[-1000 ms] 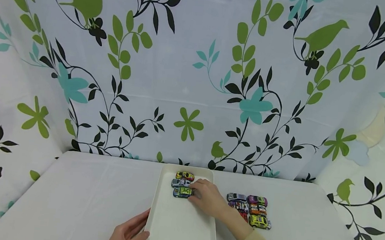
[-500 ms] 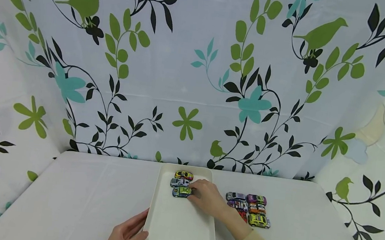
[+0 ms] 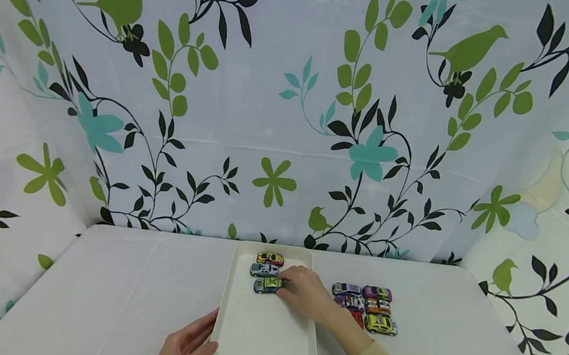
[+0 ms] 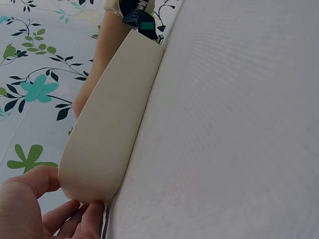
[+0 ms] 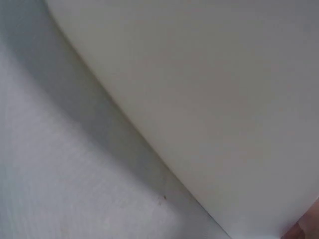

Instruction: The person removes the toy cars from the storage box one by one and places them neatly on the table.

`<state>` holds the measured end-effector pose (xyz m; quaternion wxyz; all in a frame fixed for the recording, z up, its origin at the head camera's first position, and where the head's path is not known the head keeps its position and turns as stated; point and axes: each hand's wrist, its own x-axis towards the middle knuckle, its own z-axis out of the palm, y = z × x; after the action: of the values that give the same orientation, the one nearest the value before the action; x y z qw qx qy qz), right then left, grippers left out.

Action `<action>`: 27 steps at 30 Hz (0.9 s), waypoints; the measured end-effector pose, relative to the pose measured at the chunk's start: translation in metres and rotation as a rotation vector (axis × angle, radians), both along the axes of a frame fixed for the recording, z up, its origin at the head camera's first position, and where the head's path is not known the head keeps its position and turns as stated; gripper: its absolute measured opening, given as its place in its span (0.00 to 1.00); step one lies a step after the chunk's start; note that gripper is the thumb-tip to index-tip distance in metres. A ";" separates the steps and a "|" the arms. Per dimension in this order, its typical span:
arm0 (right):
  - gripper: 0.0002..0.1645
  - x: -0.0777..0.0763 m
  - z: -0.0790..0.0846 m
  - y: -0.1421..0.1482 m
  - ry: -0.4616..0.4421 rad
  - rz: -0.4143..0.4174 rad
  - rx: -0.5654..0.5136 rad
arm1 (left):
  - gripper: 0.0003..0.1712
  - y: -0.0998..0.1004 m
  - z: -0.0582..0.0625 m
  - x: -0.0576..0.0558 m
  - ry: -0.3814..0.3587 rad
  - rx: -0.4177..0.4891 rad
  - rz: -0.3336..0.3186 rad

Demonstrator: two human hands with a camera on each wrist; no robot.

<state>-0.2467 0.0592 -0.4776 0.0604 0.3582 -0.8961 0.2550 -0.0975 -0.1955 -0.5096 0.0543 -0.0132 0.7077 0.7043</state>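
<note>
Barely anything is changing: set against the pictures just before, the head view is drifting slightly while both hands are keeping their places, and the green-and-yellow car (image 3: 266,285) is perhaps sitting a touch more askew. That is suggesting, as a judgement, a car being steadied in its spot rather than carried. The right hand (image 3: 307,292) is reaching over the right side of the white tray (image 3: 261,341), its fingers curling and, it seems, pinching the car's right end against the thumb; the right wrist view is showing mostly tray wall, so the exact contact is staying hidden. The green-and-yellow car is lying to the left of those fingertips, in the tray's far part, nearest the person in a column of three, with the silver-white car (image 3: 263,270) lying between it and the yellow-and-red car (image 3: 270,258). The left hand (image 3: 188,344) is gripping the tray's left edge, thumb at the rim. On the white table (image 3: 130,288), more toy cars (image 3: 378,307) are standing clustered to the tray's right, partly behind the right forearm
</note>
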 end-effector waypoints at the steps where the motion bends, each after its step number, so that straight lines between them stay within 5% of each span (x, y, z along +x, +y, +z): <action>1: 0.17 0.001 0.000 0.000 0.000 0.001 0.000 | 0.41 0.000 0.000 0.000 -0.001 0.000 0.000; 19: 0.16 0.010 0.006 0.027 0.163 -0.067 -0.118 | 0.41 -0.002 0.001 0.000 0.009 0.030 -0.007; 27: 0.16 0.014 0.010 0.042 0.155 -0.113 -0.152 | 0.41 -0.002 0.002 0.001 -0.010 0.057 -0.011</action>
<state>-0.2332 0.1013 -0.4671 0.1709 0.3203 -0.8856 0.2898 -0.0968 -0.1979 -0.5078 0.0620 -0.0110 0.6871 0.7238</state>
